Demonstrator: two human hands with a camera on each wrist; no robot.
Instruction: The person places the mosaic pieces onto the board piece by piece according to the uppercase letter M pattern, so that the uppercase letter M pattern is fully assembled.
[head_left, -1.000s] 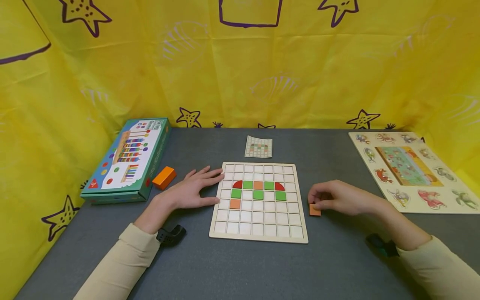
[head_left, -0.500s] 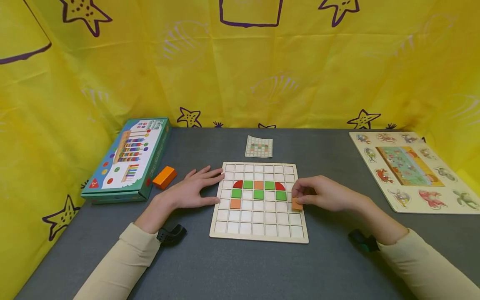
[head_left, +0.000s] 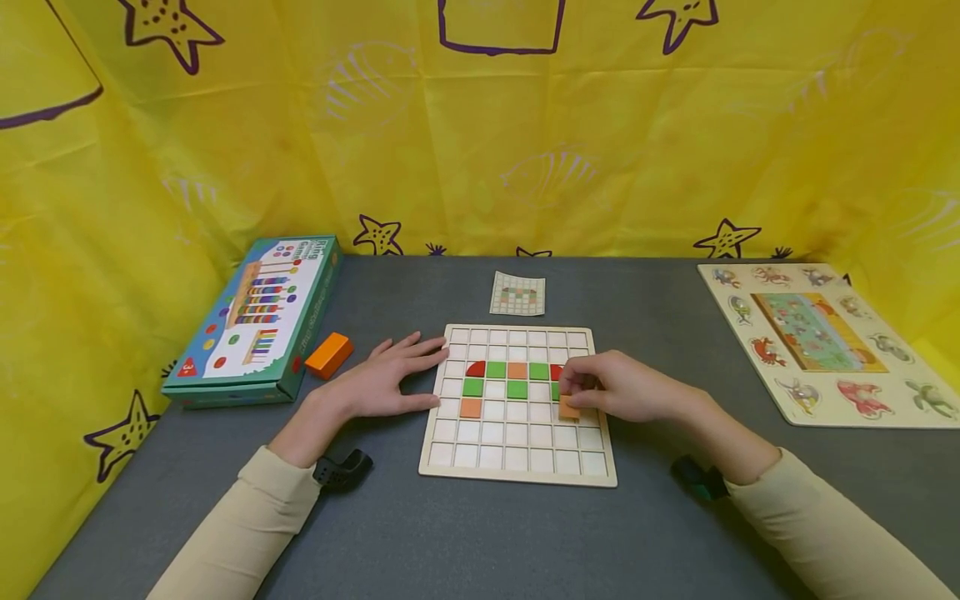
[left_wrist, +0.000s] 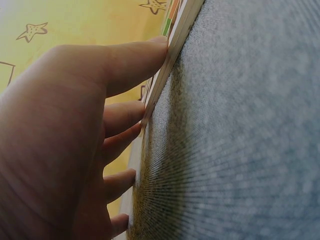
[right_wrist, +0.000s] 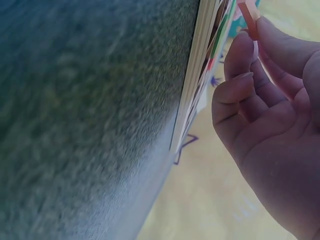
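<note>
A wooden grid board (head_left: 517,479) lies on the grey table, with red quarter-round, green and orange tiles in its upper cells. My right hand (head_left: 626,387) pinches an orange square tile (head_left: 569,407) between thumb and fingers, over the board's right side just below the green tile there. That hand partly covers the right red and green tiles. In the right wrist view the orange tile (right_wrist: 248,19) sits tilted at the fingertips, apart from the board. My left hand (head_left: 378,387) lies with fingers spread, its fingertips touching the board's left edge; the left wrist view shows the thumb (left_wrist: 135,62) against that edge.
Behind the board lies a small pattern card (head_left: 517,293). A boxed ring game (head_left: 251,321) and an orange block (head_left: 329,356) are at the left. A sea-animal puzzle board (head_left: 825,346) lies at the right. A yellow cloth (head_left: 480,142) hangs behind the table.
My right hand has carried the orange tile leftward from the table beside the board to above its right-hand cells. The left hand stays at the left edge.
</note>
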